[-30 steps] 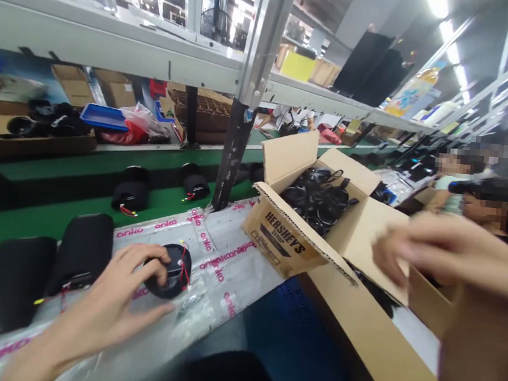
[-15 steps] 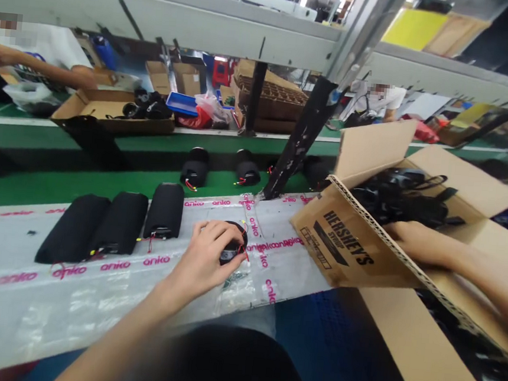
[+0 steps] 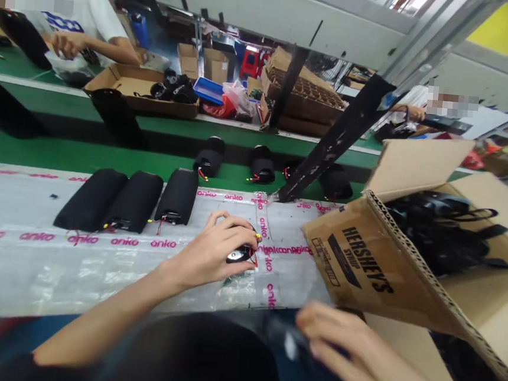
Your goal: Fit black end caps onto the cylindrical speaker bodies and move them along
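My left hand (image 3: 220,247) is closed round a black rounded part (image 3: 240,254) with thin red wires, resting on the plastic-covered bench. My right hand (image 3: 342,346), smeared by motion, is in front of the bench edge, left of the open carton. A dark, glossy thing (image 3: 288,339) shows blurred at its fingertips; its kind cannot be made out. Left of my left hand lie several black fabric-covered cylinders, the nearest one (image 3: 177,197) with red wires and a yellow connector at its end.
A cardboard carton (image 3: 342,251) full of black parts (image 3: 446,231) stands at the right. More black cylinders (image 3: 261,164) lie on the green surface (image 3: 158,161) behind a slanted dark post (image 3: 338,141). Across from me, a person in a white shirt (image 3: 104,17) sits by a shallow box (image 3: 125,78).
My right hand has come out of the carton and moved left and down, with a dark blurred thing at its fingers. My left hand keeps its hold on the black part. The view has shifted.
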{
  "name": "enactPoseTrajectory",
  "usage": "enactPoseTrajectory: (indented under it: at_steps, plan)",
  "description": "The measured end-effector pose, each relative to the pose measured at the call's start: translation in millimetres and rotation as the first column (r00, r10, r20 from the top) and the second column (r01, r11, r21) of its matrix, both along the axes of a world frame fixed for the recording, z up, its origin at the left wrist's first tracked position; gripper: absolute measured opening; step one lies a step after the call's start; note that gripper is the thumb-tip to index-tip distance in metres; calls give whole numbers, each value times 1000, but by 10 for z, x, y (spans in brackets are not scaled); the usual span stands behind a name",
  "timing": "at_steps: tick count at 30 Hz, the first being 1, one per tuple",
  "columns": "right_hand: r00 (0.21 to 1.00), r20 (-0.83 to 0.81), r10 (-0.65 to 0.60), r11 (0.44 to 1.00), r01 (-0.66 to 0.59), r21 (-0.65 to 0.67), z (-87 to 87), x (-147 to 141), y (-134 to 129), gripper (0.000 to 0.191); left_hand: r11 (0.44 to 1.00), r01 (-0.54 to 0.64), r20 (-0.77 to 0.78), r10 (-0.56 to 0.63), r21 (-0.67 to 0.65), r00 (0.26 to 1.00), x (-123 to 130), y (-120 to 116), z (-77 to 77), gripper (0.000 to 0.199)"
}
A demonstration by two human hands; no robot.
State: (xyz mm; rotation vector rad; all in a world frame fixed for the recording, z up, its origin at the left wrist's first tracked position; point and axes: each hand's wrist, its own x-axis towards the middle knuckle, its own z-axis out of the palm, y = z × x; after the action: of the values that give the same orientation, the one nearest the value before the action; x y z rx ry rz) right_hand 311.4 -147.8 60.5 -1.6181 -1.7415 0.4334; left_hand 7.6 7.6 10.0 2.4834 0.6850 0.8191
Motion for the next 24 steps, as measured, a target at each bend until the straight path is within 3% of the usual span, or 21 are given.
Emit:
enactPoseTrajectory:
  at_steps: [1,2,5,7,11,14,16,18,20,21,24]
  plan:
    - [986,22,165,981,-161,-104,-237,-66,136,18,1000,6,14,-7,22,1000,1,11,-6,12]
    - [969,47,242,954,-228,-193,-470,-123,267,20,999,-1,34,0,38,999,7,24,-8,12]
    - [963,187,196,968,-159,-194,-1024,-236,545,26,995,-88,127,82,43,988,65,54,-13,15]
    - [953,250,172,976,-129,-177,-1205,-284,609,20,990,-138,163,133,22,978,124,51,-17,15]
    - [925,361,118,980,-50,-192,-1248,-432,596,17,988,-149,141,154,-44,978,209,9,-20,7]
    - [936,352,-12,972,93,-217,-1274,-576,633,56,991,-131,156,132,-18,979,232,-22,-18,13]
    - [965,262,-27,962,97,-256,-1318,-623,696,65,989,-146,164,140,26,976,242,-38,-14,13]
    - [993,117,-3,959,36,-282,-1333,-606,764,60,985,-164,174,151,61,973,253,-55,-11,11]
    - [990,-142,-23,955,-21,-296,-1289,-554,813,56,981,-173,190,154,89,970,263,-68,-11,9]
    - [950,-307,-57,952,-41,-302,-1249,-531,827,57,980,-171,194,149,104,970,266,-72,-13,7]
    - [689,-709,-150,955,-86,-285,-1100,-535,823,69,977,-159,187,132,139,973,270,-66,-17,3]
